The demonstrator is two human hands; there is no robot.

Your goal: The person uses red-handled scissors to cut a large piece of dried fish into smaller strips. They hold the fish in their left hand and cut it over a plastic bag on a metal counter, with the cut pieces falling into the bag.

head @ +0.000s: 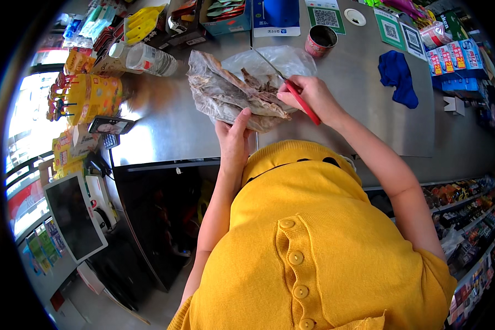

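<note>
A large, flat, wrinkled piece of dried food, apparently a dried fish (231, 95), is held above the steel counter. My left hand (234, 138) grips its near edge, with the thumb on top and the fingers underneath. In my right hand (313, 97) is a pair of scissors (302, 102) with red handles. Their metal blades point up and to the left, over the fish's right part. My right fingertips are close to the ragged dark strips on that side; whether they touch them I cannot tell. Behind the fish lies a crumpled clear plastic bag (288, 57).
The steel counter (354, 119) bears a round open tin (321, 41), a blue cloth (397, 78) and printed code cards (326, 17). To the left are a clear plastic bottle (152, 60), a lollipop display (93, 97) and a propped phone (110, 125). A screen (75, 216) stands lower left.
</note>
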